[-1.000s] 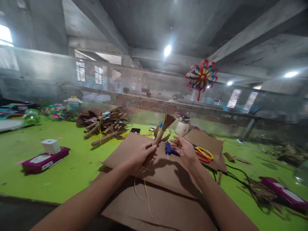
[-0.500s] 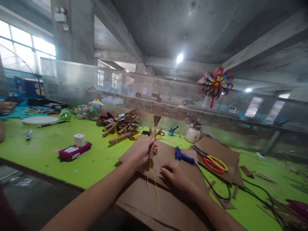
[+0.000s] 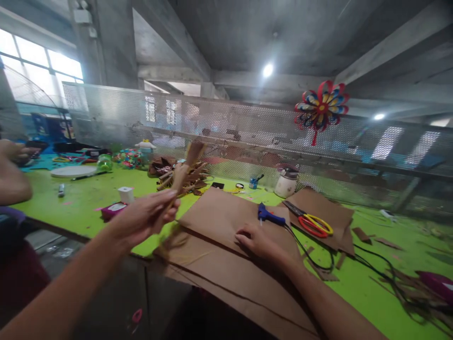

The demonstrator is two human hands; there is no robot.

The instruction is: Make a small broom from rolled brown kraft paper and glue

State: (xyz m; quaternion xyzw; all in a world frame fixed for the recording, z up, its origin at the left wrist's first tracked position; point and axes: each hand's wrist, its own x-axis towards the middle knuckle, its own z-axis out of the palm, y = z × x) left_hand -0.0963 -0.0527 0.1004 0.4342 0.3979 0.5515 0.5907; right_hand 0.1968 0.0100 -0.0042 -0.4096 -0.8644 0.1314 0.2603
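Note:
My left hand (image 3: 146, 217) is closed around a small broom of rolled brown paper (image 3: 181, 177), lifted over the left edge of the brown sheets. The broom's fringed end tilts up and away, blurred by motion. Yellow string trails below the hand. My right hand (image 3: 255, 240) rests on the brown paper sheets (image 3: 219, 210), fingers loosely bent, thumb a little apart, holding nothing visible. Just beyond it lies a blue glue gun (image 3: 271, 217). Scissors with red and yellow handles (image 3: 311, 224) lie further right.
A pile of brown paper rolls (image 3: 166, 179) stands at the back by the perforated metal screen (image 3: 233, 127). A purple box (image 3: 111, 210), a lidded white jar (image 3: 286, 183) and paper scraps (image 3: 387, 243) lie on the green table (image 3: 79, 191). Another person's arm (image 3: 14, 177) is at left.
My left hand has carried the paper broom leftward, off the middle of the sheets, and tilted it. The right hand has barely moved. At left, the other person's arm shows more.

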